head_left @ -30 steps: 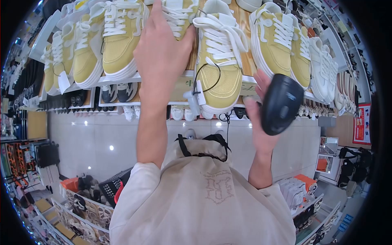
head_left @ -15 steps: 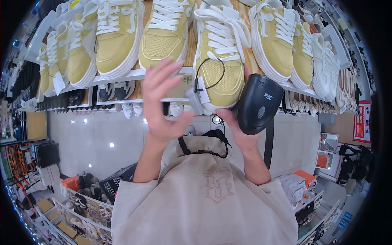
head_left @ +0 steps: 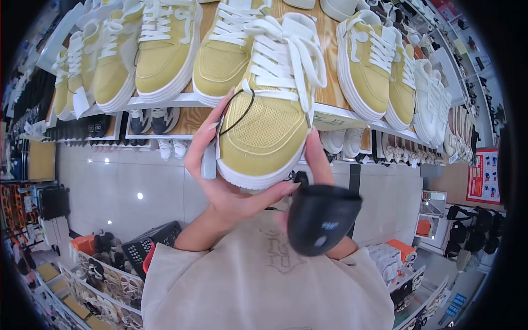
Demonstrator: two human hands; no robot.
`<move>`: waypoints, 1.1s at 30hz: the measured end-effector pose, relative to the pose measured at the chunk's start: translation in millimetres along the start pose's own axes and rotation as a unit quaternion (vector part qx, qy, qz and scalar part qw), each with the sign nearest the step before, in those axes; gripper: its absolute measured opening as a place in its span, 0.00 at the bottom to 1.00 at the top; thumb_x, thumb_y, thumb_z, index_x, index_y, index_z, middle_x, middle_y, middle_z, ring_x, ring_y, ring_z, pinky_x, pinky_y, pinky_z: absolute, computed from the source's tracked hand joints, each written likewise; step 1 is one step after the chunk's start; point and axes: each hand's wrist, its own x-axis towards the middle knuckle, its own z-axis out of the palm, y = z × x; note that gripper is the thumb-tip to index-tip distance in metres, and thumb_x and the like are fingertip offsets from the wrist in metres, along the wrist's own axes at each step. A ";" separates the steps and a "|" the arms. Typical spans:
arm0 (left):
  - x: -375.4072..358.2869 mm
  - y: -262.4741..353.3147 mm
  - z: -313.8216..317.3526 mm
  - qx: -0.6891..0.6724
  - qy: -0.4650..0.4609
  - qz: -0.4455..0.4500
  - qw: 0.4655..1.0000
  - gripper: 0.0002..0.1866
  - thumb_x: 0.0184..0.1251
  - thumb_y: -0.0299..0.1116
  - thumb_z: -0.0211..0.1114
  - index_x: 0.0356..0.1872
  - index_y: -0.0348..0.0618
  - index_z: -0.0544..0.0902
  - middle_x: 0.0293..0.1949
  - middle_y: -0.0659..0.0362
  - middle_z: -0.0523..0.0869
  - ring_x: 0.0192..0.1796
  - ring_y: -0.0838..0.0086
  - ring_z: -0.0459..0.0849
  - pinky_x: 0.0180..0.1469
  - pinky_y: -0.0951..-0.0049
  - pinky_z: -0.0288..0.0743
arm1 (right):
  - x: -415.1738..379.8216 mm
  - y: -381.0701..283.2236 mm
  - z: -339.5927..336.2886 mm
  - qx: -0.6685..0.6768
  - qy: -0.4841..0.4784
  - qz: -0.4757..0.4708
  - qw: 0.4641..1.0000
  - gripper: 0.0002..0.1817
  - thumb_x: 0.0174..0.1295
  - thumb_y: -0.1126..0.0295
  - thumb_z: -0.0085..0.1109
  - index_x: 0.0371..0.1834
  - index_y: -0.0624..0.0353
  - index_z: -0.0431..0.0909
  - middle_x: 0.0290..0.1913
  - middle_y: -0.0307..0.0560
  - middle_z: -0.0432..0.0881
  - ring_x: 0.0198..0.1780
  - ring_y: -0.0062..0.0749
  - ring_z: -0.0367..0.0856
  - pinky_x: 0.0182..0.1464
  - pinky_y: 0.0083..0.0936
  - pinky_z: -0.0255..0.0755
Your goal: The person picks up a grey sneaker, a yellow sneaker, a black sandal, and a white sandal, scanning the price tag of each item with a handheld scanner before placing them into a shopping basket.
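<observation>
A yellow sneaker [head_left: 263, 157] with white laces is lifted off the display, its toe toward me. My left hand [head_left: 217, 190] is closed around its toe end, fingers along the side and thumb under the sole. A black loop [head_left: 237, 116] with a pale tag [head_left: 209, 160] hangs at the shoe's left side, by my left fingers. My right hand [head_left: 319, 159] reaches up against the shoe's right side. A black barcode scanner [head_left: 324, 220], blurred, is held in that hand; it hides most of the palm and lower fingers.
More yellow sneakers [head_left: 168, 66] line the wooden shelf [head_left: 324, 49] ahead, with white shoes [head_left: 426, 102] at the right. Lower shelves hold further shoes [head_left: 162, 120]. Behind me stand a black crate [head_left: 154, 242] and shoe racks [head_left: 110, 275].
The sneaker has come off the shelf toward me. My left hand, open and blurred before, now grips it. The scanner has dropped lower and tilted, moving left.
</observation>
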 end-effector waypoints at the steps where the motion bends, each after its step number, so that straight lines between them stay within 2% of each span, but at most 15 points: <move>1: -0.7 3.4 -2.0 -0.024 0.019 -0.029 0.999 0.59 0.46 0.34 0.87 0.74 0.44 0.51 0.73 0.31 0.57 0.76 0.42 0.63 0.74 0.47 0.65 | -3.4 -1.3 3.5 0.055 0.015 0.020 0.998 0.48 0.56 0.60 0.76 0.76 0.70 0.62 0.77 0.69 0.63 0.79 0.58 0.59 0.75 0.44 0.60; 4: -6.5 17.1 -7.1 -0.073 0.058 -0.090 0.992 0.60 0.45 0.34 0.87 0.74 0.42 0.50 0.72 0.33 0.61 0.75 0.46 0.66 0.72 0.50 0.68 | -7.4 -5.4 -5.7 0.082 -0.044 0.032 0.995 0.49 0.56 0.60 0.77 0.77 0.68 0.61 0.80 0.66 0.57 0.82 0.56 0.53 0.78 0.45 0.53; 6: -8.9 26.5 -13.5 -0.156 0.181 -0.225 0.945 0.57 0.49 0.41 0.84 0.74 0.38 0.52 0.70 0.39 0.65 0.73 0.55 0.69 0.71 0.55 0.70 | -8.2 0.5 -17.8 0.089 -0.081 0.014 0.993 0.50 0.56 0.59 0.77 0.78 0.68 0.60 0.81 0.65 0.54 0.83 0.55 0.51 0.79 0.45 0.51; 9: -22.7 25.2 -26.2 -0.171 0.189 -0.291 0.922 0.55 0.52 0.52 0.79 0.74 0.35 0.56 0.69 0.46 0.69 0.71 0.62 0.72 0.71 0.60 0.70 | -15.7 26.0 -32.7 0.040 0.079 -0.115 0.989 0.39 0.59 0.51 0.74 0.66 0.64 0.70 0.81 0.61 0.53 0.83 0.45 0.51 0.80 0.42 0.46; 11: -42.3 23.8 -31.8 -0.221 0.200 -0.301 0.906 0.54 0.54 0.55 0.75 0.74 0.35 0.57 0.70 0.47 0.68 0.72 0.62 0.71 0.72 0.59 0.68 | -17.5 19.8 -37.9 -0.002 0.158 -0.042 0.987 0.28 0.66 0.53 0.67 0.57 0.64 0.71 0.81 0.61 0.54 0.82 0.40 0.53 0.78 0.42 0.49; 15: -57.2 32.3 -31.8 -0.290 0.242 -0.395 0.837 0.55 0.57 0.62 0.67 0.76 0.35 0.55 0.72 0.50 0.68 0.74 0.61 0.69 0.76 0.57 0.62 | -16.2 26.5 -34.3 0.025 0.197 0.003 0.980 0.36 0.72 0.55 0.60 0.74 0.67 0.61 0.80 0.61 0.56 0.77 0.41 0.60 0.76 0.38 0.54; 16: -63.0 29.6 -34.0 -0.291 0.243 -0.397 0.836 0.55 0.57 0.62 0.67 0.76 0.35 0.55 0.72 0.50 0.68 0.74 0.61 0.69 0.76 0.57 0.62 | -16.1 21.3 -30.9 0.026 0.201 0.024 0.979 0.32 0.73 0.61 0.60 0.74 0.62 0.62 0.77 0.58 0.63 0.76 0.42 0.64 0.76 0.40 0.56; 18: -76.4 20.8 -40.9 -0.310 0.182 -0.373 0.855 0.47 0.68 0.65 0.51 0.78 0.39 0.59 0.76 0.50 0.66 0.77 0.57 0.65 0.78 0.54 0.57 | -34.4 30.2 -28.4 0.048 0.217 0.044 0.974 0.33 0.72 0.65 0.60 0.76 0.62 0.59 0.77 0.56 0.64 0.76 0.41 0.64 0.76 0.40 0.58; 21: -70.4 25.1 -39.5 -0.318 0.197 -0.394 0.840 0.52 0.60 0.61 0.64 0.77 0.37 0.55 0.72 0.50 0.68 0.75 0.62 0.67 0.76 0.59 0.60 | -84.5 73.2 -31.3 0.108 0.285 0.070 0.950 0.34 0.71 0.72 0.61 0.78 0.63 0.57 0.75 0.52 0.66 0.75 0.40 0.65 0.76 0.41 0.60; 23: -70.8 24.6 -40.8 -0.314 0.193 -0.393 0.843 0.52 0.60 0.61 0.65 0.77 0.37 0.55 0.72 0.50 0.69 0.75 0.62 0.68 0.76 0.60 0.60 | -94.1 82.8 -33.1 0.143 0.337 0.076 0.927 0.34 0.71 0.76 0.60 0.78 0.63 0.57 0.75 0.51 0.66 0.74 0.40 0.66 0.76 0.41 0.61; 26: -70.1 23.5 -36.7 -0.310 0.194 -0.398 0.841 0.52 0.60 0.61 0.65 0.77 0.36 0.56 0.71 0.50 0.70 0.74 0.62 0.69 0.76 0.60 0.61 | -87.5 68.4 -32.1 0.131 0.332 0.080 0.931 0.35 0.71 0.71 0.62 0.78 0.63 0.58 0.74 0.51 0.66 0.75 0.40 0.65 0.76 0.41 0.59; 28: -74.9 20.7 -35.2 -0.311 0.201 -0.405 0.836 0.53 0.60 0.61 0.66 0.77 0.36 0.56 0.70 0.50 0.70 0.73 0.62 0.70 0.75 0.60 0.62 | -72.2 45.8 -32.9 0.094 0.243 0.069 0.963 0.36 0.71 0.66 0.63 0.78 0.64 0.57 0.75 0.52 0.66 0.75 0.41 0.64 0.77 0.41 0.58; 30: -83.9 12.9 -40.6 -0.298 0.141 -0.377 0.866 0.51 0.66 0.66 0.55 0.79 0.37 0.56 0.77 0.49 0.63 0.78 0.56 0.63 0.78 0.53 0.57 | -70.7 42.9 -34.7 0.113 0.230 0.082 0.963 0.39 0.71 0.61 0.63 0.79 0.64 0.55 0.76 0.53 0.64 0.76 0.41 0.63 0.77 0.42 0.56; 31: -86.0 14.3 -41.7 -0.300 0.137 -0.379 0.865 0.51 0.66 0.66 0.55 0.79 0.37 0.56 0.77 0.49 0.63 0.78 0.56 0.63 0.78 0.53 0.57 | -71.0 42.1 -35.1 0.135 0.214 0.093 0.963 0.41 0.70 0.57 0.63 0.79 0.65 0.54 0.76 0.55 0.63 0.77 0.42 0.61 0.78 0.42 0.55; 33: -90.8 20.9 -43.1 -0.154 0.082 -0.313 0.934 0.54 0.65 0.69 0.54 0.80 0.36 0.50 0.76 0.48 0.62 0.78 0.56 0.63 0.79 0.52 0.57 | -74.5 43.8 -33.5 0.158 0.209 0.102 0.960 0.43 0.70 0.54 0.64 0.80 0.65 0.53 0.77 0.56 0.62 0.78 0.42 0.60 0.78 0.43 0.54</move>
